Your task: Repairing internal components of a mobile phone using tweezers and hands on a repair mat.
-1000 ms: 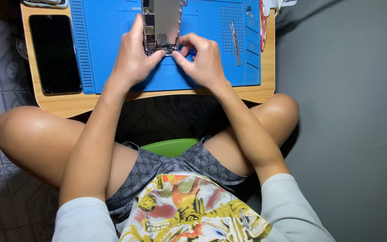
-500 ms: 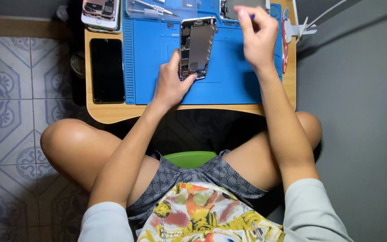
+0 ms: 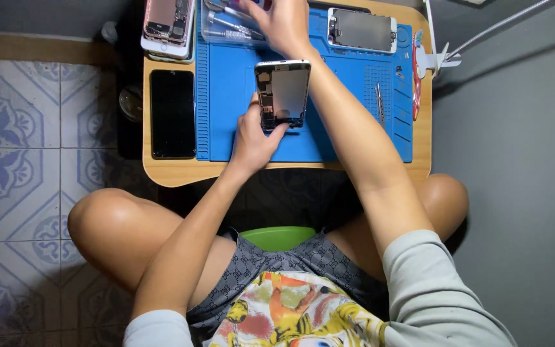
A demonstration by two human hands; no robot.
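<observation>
An opened phone body point(image 3: 283, 94) with its inner parts showing lies on the blue work mat point(image 3: 354, 138). My left hand point(image 3: 252, 138) grips its lower left edge, thumb against the bottom end. My right hand point(image 3: 282, 24) reaches across to the far edge of the mat, over a clear tray of small tools point(image 3: 229, 26); what its fingers hold is hidden at the frame top.
The mat lies on a small wooden table point(image 3: 168, 172). A black phone screen point(image 3: 173, 113) lies left of the mat, another opened phone point(image 3: 168, 22) at the far left corner, a detached display panel point(image 3: 362, 29) at the far right. Tweezers point(image 3: 379, 103) rest on the mat's right side.
My right hand left the phone and moved up to the tool tray at the far edge. My left hand stays on the phone. The camera view shifted, showing more of the table.
</observation>
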